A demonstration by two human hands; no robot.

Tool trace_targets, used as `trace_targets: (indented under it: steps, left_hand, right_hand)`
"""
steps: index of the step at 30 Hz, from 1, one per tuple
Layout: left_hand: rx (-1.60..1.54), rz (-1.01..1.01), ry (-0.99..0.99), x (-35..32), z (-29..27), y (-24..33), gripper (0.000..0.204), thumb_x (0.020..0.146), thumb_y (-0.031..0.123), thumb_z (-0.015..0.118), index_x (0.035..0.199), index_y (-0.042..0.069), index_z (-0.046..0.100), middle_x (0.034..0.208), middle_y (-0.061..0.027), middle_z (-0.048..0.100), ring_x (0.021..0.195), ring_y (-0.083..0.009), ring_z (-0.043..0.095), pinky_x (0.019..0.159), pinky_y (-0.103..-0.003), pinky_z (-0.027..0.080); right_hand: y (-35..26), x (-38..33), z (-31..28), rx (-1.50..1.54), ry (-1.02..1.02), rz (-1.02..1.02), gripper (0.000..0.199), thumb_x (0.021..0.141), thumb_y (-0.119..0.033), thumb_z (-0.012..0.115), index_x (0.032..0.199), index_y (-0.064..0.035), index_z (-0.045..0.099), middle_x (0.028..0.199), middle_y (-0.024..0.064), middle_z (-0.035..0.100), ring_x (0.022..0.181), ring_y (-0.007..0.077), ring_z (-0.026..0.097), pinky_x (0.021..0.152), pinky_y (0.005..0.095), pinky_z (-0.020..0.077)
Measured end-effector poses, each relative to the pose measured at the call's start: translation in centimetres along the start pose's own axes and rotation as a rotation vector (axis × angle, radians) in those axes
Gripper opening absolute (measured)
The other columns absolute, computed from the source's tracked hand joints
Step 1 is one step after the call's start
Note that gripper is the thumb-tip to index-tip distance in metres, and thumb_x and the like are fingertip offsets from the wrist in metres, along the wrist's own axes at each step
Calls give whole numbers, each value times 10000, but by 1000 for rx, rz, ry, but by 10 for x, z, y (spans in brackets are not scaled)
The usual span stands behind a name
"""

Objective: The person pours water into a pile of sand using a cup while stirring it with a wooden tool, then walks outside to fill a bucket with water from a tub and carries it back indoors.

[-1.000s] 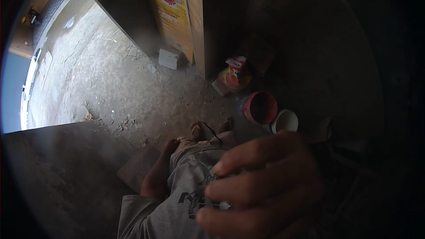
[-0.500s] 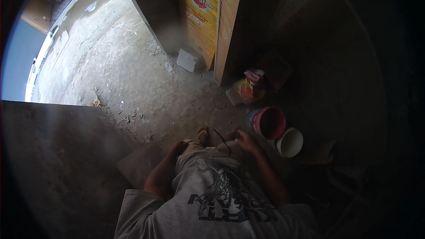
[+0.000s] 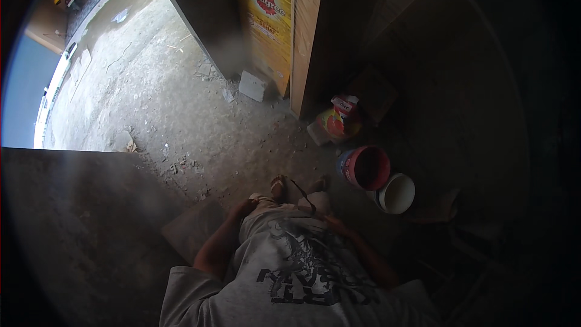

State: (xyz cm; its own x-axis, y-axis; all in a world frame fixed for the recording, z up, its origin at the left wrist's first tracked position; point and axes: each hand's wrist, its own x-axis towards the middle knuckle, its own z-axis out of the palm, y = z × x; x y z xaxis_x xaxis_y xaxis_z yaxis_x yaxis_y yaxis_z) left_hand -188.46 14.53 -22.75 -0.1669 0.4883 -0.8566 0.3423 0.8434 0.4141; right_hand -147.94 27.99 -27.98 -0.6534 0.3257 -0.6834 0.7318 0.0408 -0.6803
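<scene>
I look straight down at my own grey printed T-shirt and my feet on dirt ground. My left hand hangs by my left thigh, just above a flat brown slab. On the other side, my right hand rests against my right hip. A thin dark cord runs from my waist toward my feet, between the two hands. Both hands are small and in shadow, so their fingers and anything in them cannot be made out.
A red bucket and a white bucket stand to my right front. Behind them lies a colourful bag. A tall yellow carton, a wooden board and a white block stand ahead. A grey wall fills the left.
My right hand, close to the camera one second ago, has dropped to my hip. The view has shifted slightly, so the buckets and carton sit lower and more to the right.
</scene>
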Motion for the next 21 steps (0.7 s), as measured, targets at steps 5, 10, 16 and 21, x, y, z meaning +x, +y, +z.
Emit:
trace_targets:
  steps: [5, 10, 16, 21]
  left_hand:
    - [-9, 239, -67, -9, -1, -15, 476, 900, 418, 368, 1195, 61, 479, 1112, -218, 541, 1058, -281, 521, 879, -348, 392]
    - [-106, 418, -172, -44, -20, -20, 435, 848, 228, 470, 1245, 55, 429, 1170, -176, 516, 1068, -236, 512, 888, -331, 388]
    - [-29, 463, -228, -111, -59, 44, 424, 815, 171, 509, 1213, 34, 457, 1180, -152, 522, 1079, -219, 507, 914, -316, 377]
    - [-122, 398, -189, -129, -72, 73, 424, 881, 357, 468, 1120, 14, 534, 1009, -129, 606, 897, -183, 573, 810, -305, 426]
  right_hand:
    - [-31, -32, -18, 120, 42, -125, 430, 842, -267, 534, 1184, -12, 481, 1129, 191, 531, 1037, 251, 521, 896, 319, 385]
    - [-74, -65, -45, -9, -16, -242, 371, 783, -127, 541, 1134, -7, 519, 1035, 166, 589, 945, 215, 568, 822, 314, 429]
    - [-138, -103, -68, 115, 69, -168, 280, 739, -113, 539, 991, 2, 583, 969, 152, 612, 874, 209, 594, 774, 317, 450]
    - [-127, -98, -40, 182, 319, 106, 262, 783, -186, 531, 950, 10, 582, 882, 128, 623, 819, 178, 587, 744, 313, 451]
